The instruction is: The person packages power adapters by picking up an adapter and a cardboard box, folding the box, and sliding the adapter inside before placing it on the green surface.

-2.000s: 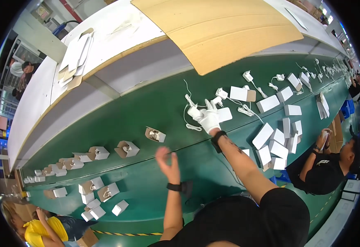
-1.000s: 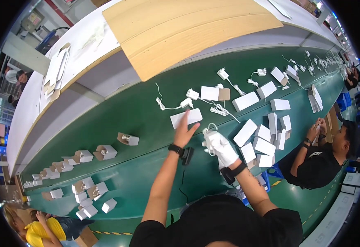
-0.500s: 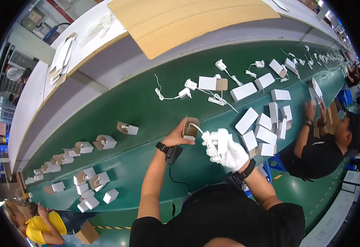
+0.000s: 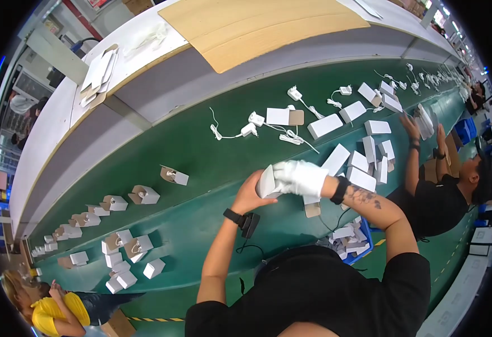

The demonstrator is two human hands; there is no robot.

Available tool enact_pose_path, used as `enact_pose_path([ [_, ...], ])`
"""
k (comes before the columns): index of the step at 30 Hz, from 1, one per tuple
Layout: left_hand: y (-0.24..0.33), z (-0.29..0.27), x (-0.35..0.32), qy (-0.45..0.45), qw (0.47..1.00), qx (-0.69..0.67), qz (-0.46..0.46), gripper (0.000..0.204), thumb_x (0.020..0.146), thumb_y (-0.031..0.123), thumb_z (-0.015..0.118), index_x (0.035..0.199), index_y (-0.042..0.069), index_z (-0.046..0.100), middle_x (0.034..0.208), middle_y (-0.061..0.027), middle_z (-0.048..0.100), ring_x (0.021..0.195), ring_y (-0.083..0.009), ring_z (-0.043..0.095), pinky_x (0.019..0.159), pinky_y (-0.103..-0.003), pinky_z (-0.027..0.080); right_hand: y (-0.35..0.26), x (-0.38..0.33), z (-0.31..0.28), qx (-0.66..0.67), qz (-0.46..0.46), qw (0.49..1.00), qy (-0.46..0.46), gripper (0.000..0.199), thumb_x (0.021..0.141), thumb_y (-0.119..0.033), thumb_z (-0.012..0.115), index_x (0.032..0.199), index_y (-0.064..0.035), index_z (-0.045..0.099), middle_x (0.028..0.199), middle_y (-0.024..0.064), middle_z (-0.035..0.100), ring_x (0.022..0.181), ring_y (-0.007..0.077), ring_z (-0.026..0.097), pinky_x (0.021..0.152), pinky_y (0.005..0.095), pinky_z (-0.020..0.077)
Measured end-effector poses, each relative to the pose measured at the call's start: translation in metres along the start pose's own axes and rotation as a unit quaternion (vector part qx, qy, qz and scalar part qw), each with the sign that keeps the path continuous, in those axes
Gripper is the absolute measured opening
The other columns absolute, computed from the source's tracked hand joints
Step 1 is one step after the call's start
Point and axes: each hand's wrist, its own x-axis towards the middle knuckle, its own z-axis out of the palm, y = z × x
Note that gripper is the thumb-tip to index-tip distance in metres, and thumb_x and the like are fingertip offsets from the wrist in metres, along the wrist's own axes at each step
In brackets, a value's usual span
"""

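– Green counter [image 4: 184,230] sweeps across a workroom, chargers [image 4: 250,130] lying at upper center, loose boxes [image 4: 362,179] clustered at right; where is the box under work?
– Held just below the center of the frame, the box [image 4: 265,183] sits tilted in the bare left hand [image 4: 248,194], whose grip is closed around its side.
– And the gloved right hand [image 4: 302,177]?
– Against the box's right side, fingertips hidden; whether that grip holds anything, one cannot tell.
– What would good handling look like?
– Probably a left grip firm enough to stop twisting, yet light enough to spare the thin card walls. Glove and box are best kept in line, with gentle pressure, so that no edge catches the glove's fabric or creases.
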Motion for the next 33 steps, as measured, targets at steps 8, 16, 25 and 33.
enact_pose_path([
  [8, -0.034, 0.009, -0.01, 0.067, 0.997, 0.024, 0.018, 0.085, 0.052, 0.017, 0.086, 0.126, 0.005, 0.045, 0.118, -0.0149, 0.055, 0.111, -0.0291, 0.053, 0.095, -0.038, 0.042, 0.046, 0.018, 0.073, 0.178, 0.075, 0.955, -0.224, 0.026, 0.074, -0.022, 0.064, 0.098, -0.0123, 0.062, 0.092, 0.0108, 0.064, 0.074, 0.0347, 0.061, 0.066, 0.0412, 0.0496],
  [16, -0.083, 0.013, -0.009, 0.236, 0.968, 0.049, -0.073, 0.077, 0.055, 0.015, 0.085, 0.12, 0.004, 0.046, 0.114, -0.0143, 0.056, 0.106, -0.0301, 0.056, 0.091, -0.038, 0.045, 0.024, 0.051, 0.094, 0.08, 0.077, 0.991, 0.076, 0.012, 0.075, -0.018, 0.063, 0.085, -0.0125, 0.066, 0.08, 0.012, 0.066, 0.075, 0.0341, 0.062, 0.067, 0.041, 0.0498],
  [25, -0.097, 0.029, 0.007, 0.25, 0.959, 0.118, -0.057, 0.073, 0.055, 0.016, 0.085, 0.116, 0.003, 0.047, 0.11, -0.0153, 0.056, 0.101, -0.0318, 0.055, 0.086, -0.039, 0.046, 0.048, 0.089, 0.093, -0.007, 0.245, 0.939, -0.24, 0.015, 0.077, -0.025, 0.061, 0.085, -0.0147, 0.067, 0.085, 0.0133, 0.067, 0.082, 0.0326, 0.063, 0.069, 0.0405, 0.0501],
  [33, -0.109, -0.03, -0.022, 0.404, 0.908, -0.063, -0.09, 0.08, 0.053, 0.015, 0.086, 0.12, 0.0, 0.045, 0.115, -0.0121, 0.051, 0.103, -0.0256, 0.053, 0.087, -0.036, 0.045, 0.061, 0.125, 0.095, -0.055, 0.088, 0.995, -0.007, 0.019, 0.076, -0.018, 0.059, 0.091, -0.0085, 0.064, 0.082, 0.0101, 0.064, 0.077, 0.029, 0.064, 0.066, 0.0423, 0.0487],
])
